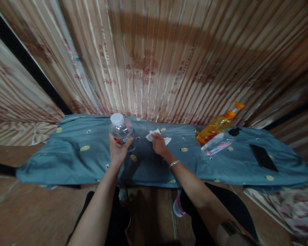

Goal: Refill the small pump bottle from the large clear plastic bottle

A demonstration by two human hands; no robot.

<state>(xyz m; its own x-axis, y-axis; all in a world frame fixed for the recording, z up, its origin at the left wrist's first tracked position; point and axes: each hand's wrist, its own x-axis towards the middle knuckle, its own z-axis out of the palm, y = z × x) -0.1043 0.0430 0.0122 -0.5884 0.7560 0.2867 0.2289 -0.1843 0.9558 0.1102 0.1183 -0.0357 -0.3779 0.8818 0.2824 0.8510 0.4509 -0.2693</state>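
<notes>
My left hand (119, 148) is wrapped round a clear plastic bottle (121, 129) with a white cap, which stands upright on the cloth. A crumpled white tissue (152, 135) is pinched in the fingers of my right hand (159, 143), just to the right of that bottle. Part of the tissue sticks out past the fingers on both sides. An orange pump bottle (215, 125) and a clear bottle (218, 142) with a black top and a pink label are farther right, apart from both hands.
A blue-green cloth with yellow patterns (154, 167) covers the long low surface before me. Near its right end lies a black phone (263, 157). Pleated patterned curtains (154, 68) hang directly behind, and dark poles (28, 58) slant at the sides.
</notes>
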